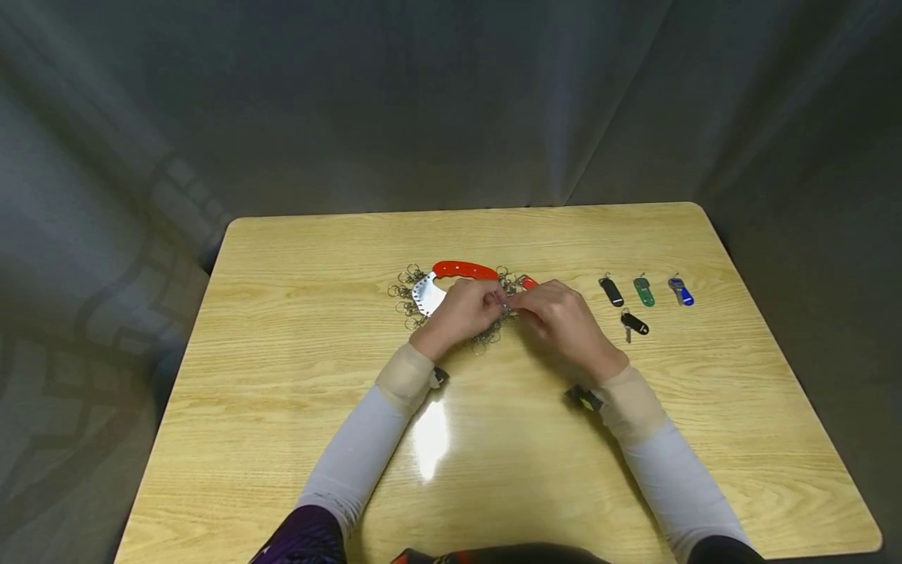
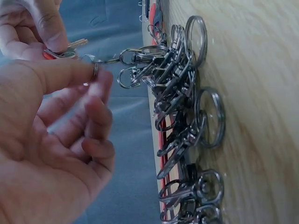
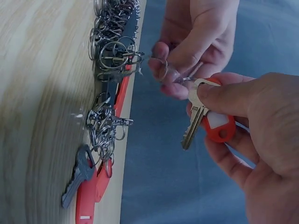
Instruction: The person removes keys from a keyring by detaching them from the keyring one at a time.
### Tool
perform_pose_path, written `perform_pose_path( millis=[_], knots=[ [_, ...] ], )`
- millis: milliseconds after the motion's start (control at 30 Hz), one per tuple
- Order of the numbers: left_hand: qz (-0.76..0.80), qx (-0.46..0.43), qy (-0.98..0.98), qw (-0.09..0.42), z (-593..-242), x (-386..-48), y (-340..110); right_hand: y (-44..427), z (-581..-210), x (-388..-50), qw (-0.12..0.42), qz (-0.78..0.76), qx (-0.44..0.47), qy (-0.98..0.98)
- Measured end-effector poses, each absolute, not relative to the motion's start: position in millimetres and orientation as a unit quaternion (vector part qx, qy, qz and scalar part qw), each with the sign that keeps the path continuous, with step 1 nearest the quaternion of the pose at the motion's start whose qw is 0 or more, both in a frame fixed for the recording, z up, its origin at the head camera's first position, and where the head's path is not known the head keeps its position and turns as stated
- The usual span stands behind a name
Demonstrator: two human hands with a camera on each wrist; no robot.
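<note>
In the head view, my left hand and right hand meet over the right side of a silver ring-shaped key holder with a red handle. Swivel clasps and split rings hang all around its rim. Between thumb and fingers, my left hand pinches a small metal ring beside the clasps. My right hand grips a silver key together with its red key tag. Another key with a red tag lies by the holder. Fingers partly hide the pinched ring.
To the right on the wooden table lie a black key tag, a green one, a blue one and, nearer, another black one with a key. Grey curtains stand behind and beside the table.
</note>
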State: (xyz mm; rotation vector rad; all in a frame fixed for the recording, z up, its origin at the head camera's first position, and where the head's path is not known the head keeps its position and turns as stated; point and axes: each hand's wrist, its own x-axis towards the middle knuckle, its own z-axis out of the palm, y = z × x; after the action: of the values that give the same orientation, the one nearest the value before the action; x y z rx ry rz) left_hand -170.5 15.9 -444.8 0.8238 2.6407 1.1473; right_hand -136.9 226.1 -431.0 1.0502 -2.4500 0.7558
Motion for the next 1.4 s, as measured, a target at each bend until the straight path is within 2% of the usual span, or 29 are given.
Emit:
perform_pose_path(
  millis=[200, 500, 667, 800, 967, 1233, 1400],
  knots=[
    [0.370, 0.288, 0.881, 0.059, -445.7, -170.4, 13.0, 223.3, -430.9, -134.8, 0.184, 0.268, 0.361, -0.874],
    [0.417, 0.223, 0.880, 0.032, -442.2, -169.2, 9.6, 218.6, -430.5, -130.1, 0.096, 0.291, 0.339, -0.889],
    [0.402, 0.226, 0.885, 0.054, -442.9, -171.1, 10.1, 225.4, -426.1, -132.0, 0.061, 0.344, 0.288, -0.892],
    [0.396, 0.226, 0.887, 0.070, -443.1, -171.3, 10.4, 237.5, -428.7, -137.2, 0.042, 0.359, 0.210, -0.908],
    [0.399, 0.228, 0.886, 0.069, -444.1, -171.1, 11.8, 272.1, -431.5, -140.6, 0.006, 0.376, 0.112, -0.920],
    [0.405, 0.235, 0.880, 0.076, -442.9, -172.4, 15.3, 365.2, -419.4, -136.5, -0.044, 0.392, -0.012, -0.919],
    [0.400, 0.238, 0.881, 0.084, -442.4, -172.1, 15.6, 413.6, -424.4, -133.8, -0.065, 0.373, -0.059, -0.924]
  ],
)
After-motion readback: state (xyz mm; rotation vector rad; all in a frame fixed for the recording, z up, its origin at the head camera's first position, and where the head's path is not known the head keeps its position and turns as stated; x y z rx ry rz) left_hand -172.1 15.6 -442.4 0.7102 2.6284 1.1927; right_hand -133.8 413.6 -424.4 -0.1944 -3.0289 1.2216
